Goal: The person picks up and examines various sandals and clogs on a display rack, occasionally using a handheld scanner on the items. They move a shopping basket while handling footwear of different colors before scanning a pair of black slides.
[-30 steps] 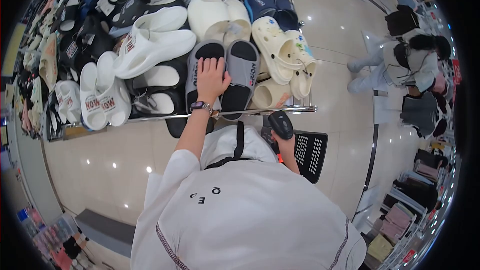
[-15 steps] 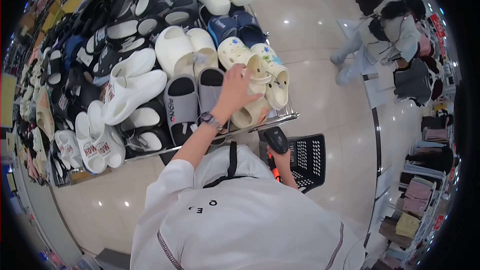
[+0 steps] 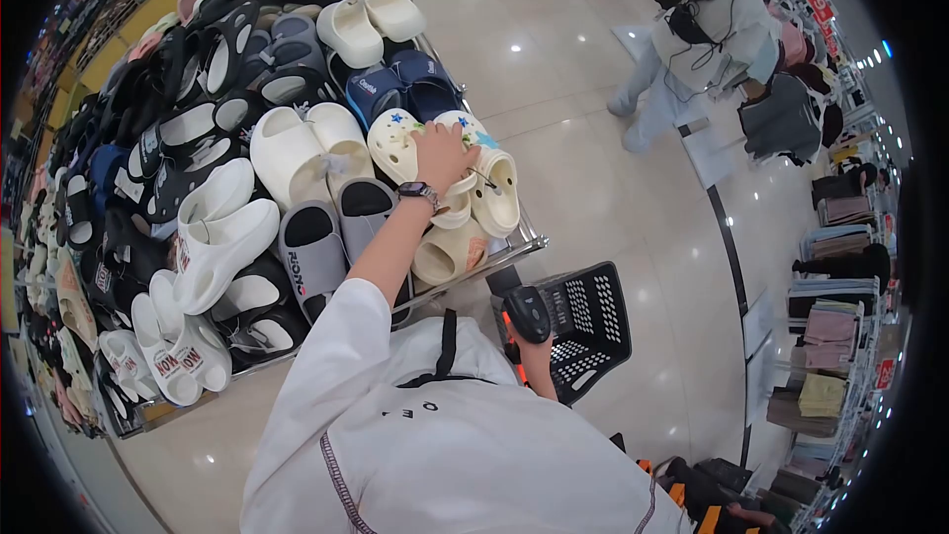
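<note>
Cream clogs (image 3: 393, 146), 1 pair, blue star trim: located at the right edge of the shoe pile, toes pointing away from the wearer.

Left hand (image 3: 443, 156), 1, with watch (image 3: 419, 194): laid palm down across the pair, fingers bent. Whether they grasp or merely rest, cannot tell. Clogs lie directly under the fingers, parts showing on either side.

Right hand (image 3: 535, 349), 1: wrapped round a black scanner (image 3: 527, 313), held low, well apart from the clogs.

Step in hand, as judged: handling the clogs where they lie. Next move, as judged: a firm hold calls for thumb and fingers to close on the uppers, clear of the neighbours.

Adjoining stock: beige shoe (image 3: 442, 256), 1, nearer the metal rail (image 3: 535, 245); navy slippers (image 3: 374, 96), 1 pair, beyond; black basket (image 3: 605, 309), 1, beside the scanner.
</note>
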Demonstrator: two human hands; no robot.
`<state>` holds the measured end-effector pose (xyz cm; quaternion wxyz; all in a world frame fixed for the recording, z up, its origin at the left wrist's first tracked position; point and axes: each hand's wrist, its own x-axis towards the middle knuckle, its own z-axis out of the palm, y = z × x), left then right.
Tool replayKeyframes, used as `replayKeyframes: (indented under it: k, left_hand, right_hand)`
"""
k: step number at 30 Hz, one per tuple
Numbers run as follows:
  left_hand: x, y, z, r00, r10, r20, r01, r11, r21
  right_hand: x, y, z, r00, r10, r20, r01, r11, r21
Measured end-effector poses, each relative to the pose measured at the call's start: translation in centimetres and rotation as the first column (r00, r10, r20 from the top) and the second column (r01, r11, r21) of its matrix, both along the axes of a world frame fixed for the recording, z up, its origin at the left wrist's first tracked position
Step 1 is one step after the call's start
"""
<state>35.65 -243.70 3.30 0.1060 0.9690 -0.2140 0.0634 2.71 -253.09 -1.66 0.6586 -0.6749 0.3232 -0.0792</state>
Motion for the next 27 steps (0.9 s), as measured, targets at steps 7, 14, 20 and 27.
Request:
replayKeyframes:
  k: [7,14,20,27]
  left_hand:
    - [-1.6,1.2,0.8,0.988,-0.14,-0.059,0.137,0.989,-0.061]
    - [-5.9,0.0,1.8,0.985,-0.174,-0.012,0.174,0.985,-0.014]
    - [-7.5,-2.9,2.0,0.998,-0.01,0.068,-0.017,0.925,0.38]
    - [-4.0,-2.4,0.7,0.994,0.007,-0.11,-0.001,0.999,0.051]
  right_hand:
    - [0.5,0.0,-0.6,1.0,0.006,0.002,-0.006,0.997,0.078]
    - [0.7,0.1,-0.9,0.992,0.079,-0.097,-0.076,0.996,0.035]
    - [1.2,0.2,-2.7,0.985,0.146,-0.091,-0.146,0.989,0.004]
    - [1.0,0.4,-1.5,0.98,0.198,0.007,-0.196,0.976,-0.098]
